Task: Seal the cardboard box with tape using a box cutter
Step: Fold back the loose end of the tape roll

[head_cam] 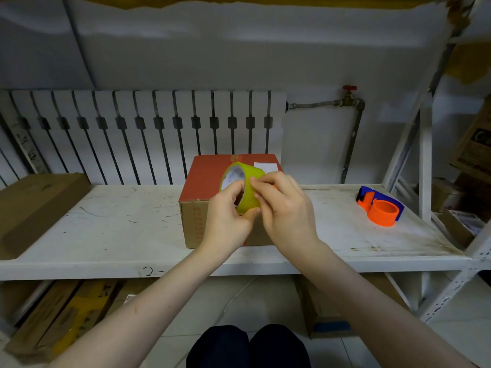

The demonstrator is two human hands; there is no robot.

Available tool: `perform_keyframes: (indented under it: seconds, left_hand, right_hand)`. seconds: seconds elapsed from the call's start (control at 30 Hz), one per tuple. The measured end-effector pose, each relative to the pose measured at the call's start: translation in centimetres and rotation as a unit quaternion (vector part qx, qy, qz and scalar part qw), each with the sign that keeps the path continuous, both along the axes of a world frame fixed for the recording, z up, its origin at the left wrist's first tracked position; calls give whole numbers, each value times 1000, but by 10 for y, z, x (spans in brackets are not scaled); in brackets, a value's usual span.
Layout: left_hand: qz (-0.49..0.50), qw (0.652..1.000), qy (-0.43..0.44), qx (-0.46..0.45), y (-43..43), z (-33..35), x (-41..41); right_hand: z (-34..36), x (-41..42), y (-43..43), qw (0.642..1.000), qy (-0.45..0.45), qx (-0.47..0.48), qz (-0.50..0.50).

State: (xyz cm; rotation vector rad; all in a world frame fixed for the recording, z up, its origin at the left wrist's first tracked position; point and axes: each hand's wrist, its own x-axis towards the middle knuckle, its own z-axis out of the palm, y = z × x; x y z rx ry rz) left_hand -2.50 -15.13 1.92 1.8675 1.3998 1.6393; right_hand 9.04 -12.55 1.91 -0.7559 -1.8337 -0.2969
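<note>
Left hand (228, 216): raised over the box (210, 181), fingers curled through the tape (245, 187) core, gripping it.
Right hand (281, 205): fingertips pinching the tape's outer edge.
Box: closed, on the shelf (119, 229).
Dispenser (380, 205): far right, apart.

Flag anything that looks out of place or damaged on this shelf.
Nothing looks spilled or broken. The shelf is only scuffed. One oddity: the orange tape dispenser lies unused at the right while both hands work the yellow-green tape roll bare.
</note>
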Motion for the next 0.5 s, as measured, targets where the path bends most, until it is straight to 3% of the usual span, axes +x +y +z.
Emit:
perform_keyframes:
  seconds: [0.13, 0.4, 0.5]
  left_hand:
    - [-3, 1000, 2, -4, 1, -2, 1]
    - [19, 997, 66, -22, 5, 3, -1]
    - [21, 996, 87, -16, 4, 5, -1]
  right_hand:
    - [-1, 2, -2, 1000, -11, 3, -6]
    - [16, 8, -1, 984, -37, -150, 91]
    - [14, 7, -2, 982, -18, -162, 97]
